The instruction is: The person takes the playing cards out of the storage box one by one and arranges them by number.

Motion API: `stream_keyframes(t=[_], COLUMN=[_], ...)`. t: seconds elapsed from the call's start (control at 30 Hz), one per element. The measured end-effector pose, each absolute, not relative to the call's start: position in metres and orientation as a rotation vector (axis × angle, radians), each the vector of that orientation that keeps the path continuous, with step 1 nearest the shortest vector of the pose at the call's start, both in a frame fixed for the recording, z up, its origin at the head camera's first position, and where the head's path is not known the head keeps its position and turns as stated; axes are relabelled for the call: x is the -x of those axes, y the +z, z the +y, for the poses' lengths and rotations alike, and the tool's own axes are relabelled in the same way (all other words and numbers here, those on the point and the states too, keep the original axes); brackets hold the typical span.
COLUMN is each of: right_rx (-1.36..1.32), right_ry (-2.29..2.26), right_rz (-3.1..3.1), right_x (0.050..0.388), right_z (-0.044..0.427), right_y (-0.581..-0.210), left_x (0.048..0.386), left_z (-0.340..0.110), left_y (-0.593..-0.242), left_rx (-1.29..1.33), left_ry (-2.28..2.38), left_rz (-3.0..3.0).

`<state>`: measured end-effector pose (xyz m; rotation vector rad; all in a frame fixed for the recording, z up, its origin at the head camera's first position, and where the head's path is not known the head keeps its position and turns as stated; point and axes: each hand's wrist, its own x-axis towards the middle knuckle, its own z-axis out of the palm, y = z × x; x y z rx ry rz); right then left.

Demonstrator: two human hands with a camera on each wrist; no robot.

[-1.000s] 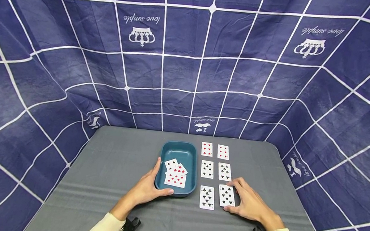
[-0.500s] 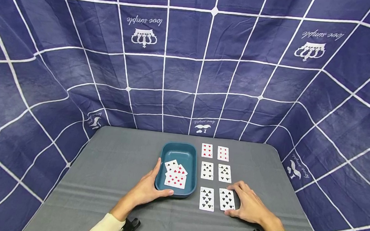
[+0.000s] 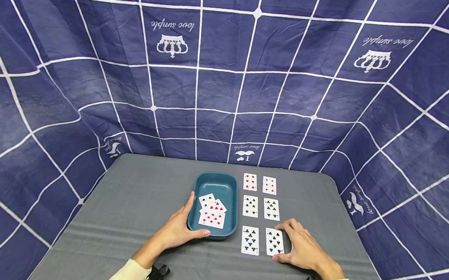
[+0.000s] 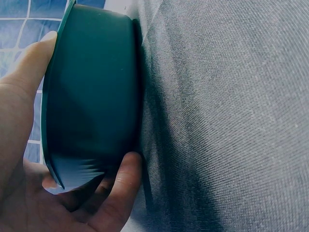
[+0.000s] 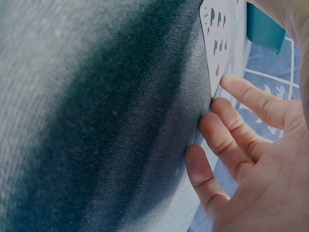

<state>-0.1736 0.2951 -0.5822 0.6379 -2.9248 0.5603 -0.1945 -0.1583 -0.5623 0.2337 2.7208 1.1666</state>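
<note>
My left hand (image 3: 180, 226) grips the near left side of a teal tray (image 3: 236, 211), thumb at its near rim. In the left wrist view, its fingers reach around the outer wall down to the base. Several face-up playing cards (image 3: 211, 220) overlap inside the tray. To the right of it, my right hand (image 3: 305, 247) holds a spade playing card (image 3: 274, 242) flat on the table, thumb at the near edge and fingertips at the far edge. A club playing card (image 3: 250, 240) lies just left of that card, apart from it. The right wrist view leaves the right thumb mostly hidden.
Beyond the held card are two more rows: a spade card (image 3: 250, 206) beside a club card (image 3: 272, 209), then a heart card (image 3: 250, 182) beside a diamond card (image 3: 269, 185). A grey cloth (image 3: 145, 186) covers the table. Blue gridded curtains (image 3: 220, 87) enclose it.
Since a second ago, my right hand has slid the spade card slightly toward me, level with the club card. The left hand and tray have stayed put. The last half second shows little movement.
</note>
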Motion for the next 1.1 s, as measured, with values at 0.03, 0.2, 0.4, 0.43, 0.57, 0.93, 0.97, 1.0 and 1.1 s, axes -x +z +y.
stream_keyframes(t=[0.03,0.2,0.4,0.43,0.57,0.93,0.97,1.0,1.1], right_rx=[-0.635,-0.621,-0.565,-0.558,-0.557,-0.803,-0.836,-0.869,-0.965], right_ry=[0.564,0.597,0.648,0.654,0.673,0.565,0.556,0.546,0.518], right_rz=[-2.927,-2.923,-2.935,-2.935,-2.902,-2.796,-2.779,-2.763,-2.728], right_x=[0.174,0.174,0.178,0.179,0.184,0.212,0.214,0.216,0.222], right_z=[0.295,0.293,0.286,0.284,0.273,0.221,0.216,0.21,0.193], right_y=[-0.582,-0.58,-0.576,-0.574,-0.568,-0.534,-0.531,-0.527,-0.518], left_x=[0.194,0.194,0.193,0.194,0.195,0.195,0.195,0.196,0.195], left_z=[-0.158,-0.159,-0.16,-0.16,-0.159,-0.16,-0.159,-0.159,-0.159], left_y=[-0.562,-0.562,-0.562,-0.562,-0.561,-0.559,-0.559,-0.56,-0.562], left_rx=[-0.234,-0.227,-0.23,-0.234,-0.24,-0.239,-0.243,-0.243,-0.24], left_ry=[1.167,1.158,1.156,1.158,1.162,1.167,1.168,1.166,1.161], left_rz=[2.721,2.725,2.722,2.723,2.718,2.72,2.72,2.721,2.719])
